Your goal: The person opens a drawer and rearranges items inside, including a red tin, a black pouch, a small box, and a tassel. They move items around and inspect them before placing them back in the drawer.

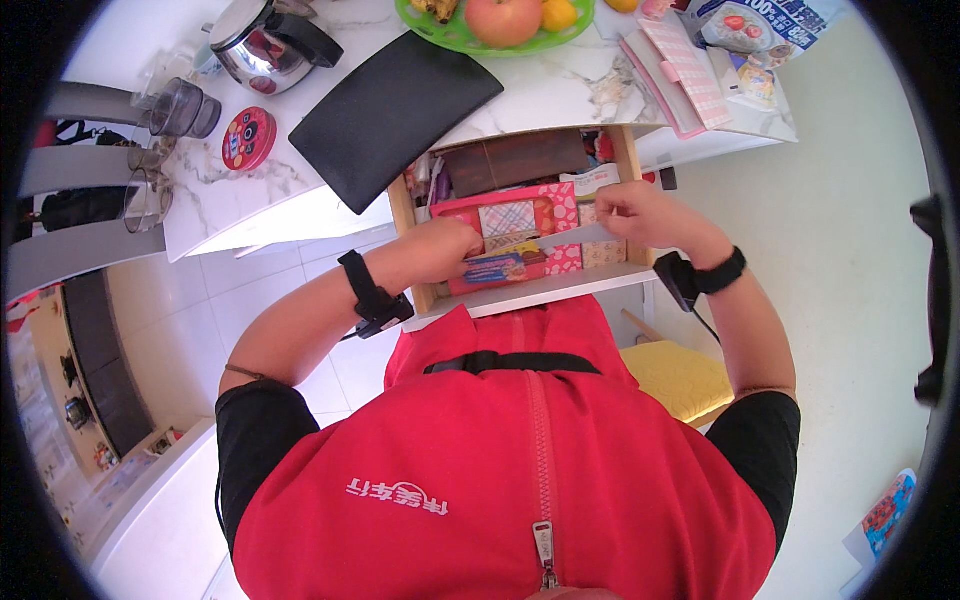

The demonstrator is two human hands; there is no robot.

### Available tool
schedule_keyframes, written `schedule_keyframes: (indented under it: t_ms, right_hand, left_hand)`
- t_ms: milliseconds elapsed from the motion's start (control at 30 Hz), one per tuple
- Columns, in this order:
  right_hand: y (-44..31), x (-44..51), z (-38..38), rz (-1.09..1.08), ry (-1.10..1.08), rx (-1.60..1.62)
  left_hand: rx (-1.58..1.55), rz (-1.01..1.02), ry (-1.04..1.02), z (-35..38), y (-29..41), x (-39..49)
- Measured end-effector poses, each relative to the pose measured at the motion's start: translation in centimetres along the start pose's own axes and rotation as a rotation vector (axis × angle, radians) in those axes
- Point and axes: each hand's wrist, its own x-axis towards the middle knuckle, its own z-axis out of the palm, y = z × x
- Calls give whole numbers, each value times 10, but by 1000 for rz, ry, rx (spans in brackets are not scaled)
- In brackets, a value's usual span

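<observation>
Before me is a pulled-out drawer (pixel 525 296) with a white front and wooden sides. My left hand (pixel 454 244) is curled over its left part, at one end of a thin pale strip (pixel 574 238). At the other end, the fingers of my right hand (pixel 634 214) pinch the strip near the drawer's right side. What the strip is made of cannot be told. Below it shows a printed blue packet (pixel 495 268), partly covered. A pink box (pixel 566 196) with a window showing checked cloth lies in the drawer, in front of a dark brown box (pixel 517 160).
A black flat case (pixel 397 116) overhangs the marble-patterned tabletop (pixel 217 199). Further back are a steel kettle (pixel 262 56) and a green fruit plate (pixel 510 49). Glass cups (pixel 176 109) and a red round tin (pixel 249 139) stand left; a pink checked notebook (pixel 679 82) lies right.
</observation>
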Motion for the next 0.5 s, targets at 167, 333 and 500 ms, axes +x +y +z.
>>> schedule_keyframes:
  t_ms: [167,333,500]
  right_hand:
    - [-8,-24,-6,37,98,128]
    - [17,-24,11,114,124,230]
    - [14,-7,28,98,29,164]
  left_hand:
    - [5,3,12,-9,7,10]
    - [-46,-20,2,-6,0,11]
    - [-73,-44,-5,-3,-2,6]
